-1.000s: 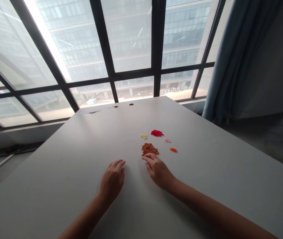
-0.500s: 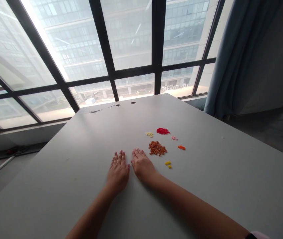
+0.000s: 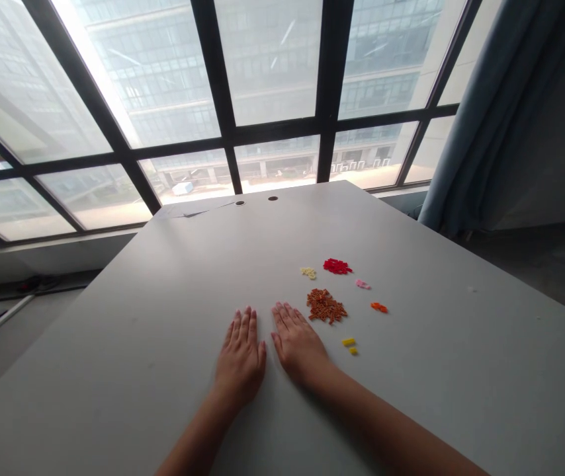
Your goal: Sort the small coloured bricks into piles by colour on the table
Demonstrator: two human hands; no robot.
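My left hand [image 3: 241,354] and my right hand [image 3: 296,341] lie flat, palms down, side by side on the grey table [image 3: 163,317], fingers stretched out and holding nothing. Just right of my right hand's fingertips is a pile of small brown-orange pieces [image 3: 325,306]. Two tiny yellow pieces [image 3: 349,344] lie beside my right wrist. Farther off sit a red pile [image 3: 337,266], a small cream cluster [image 3: 308,272], a pink piece [image 3: 362,284] and an orange piece [image 3: 378,307].
The table's far edge has two cable holes [image 3: 255,200] and meets a large window with black frames [image 3: 327,92]. A blue-grey curtain [image 3: 491,112] hangs at the right. Floor shows beyond the table's left and right edges.
My right hand left the brown-orange pile and moved left beside my left hand, uncovering two yellow pieces. Both hands have flattened out. The view has shifted slightly.
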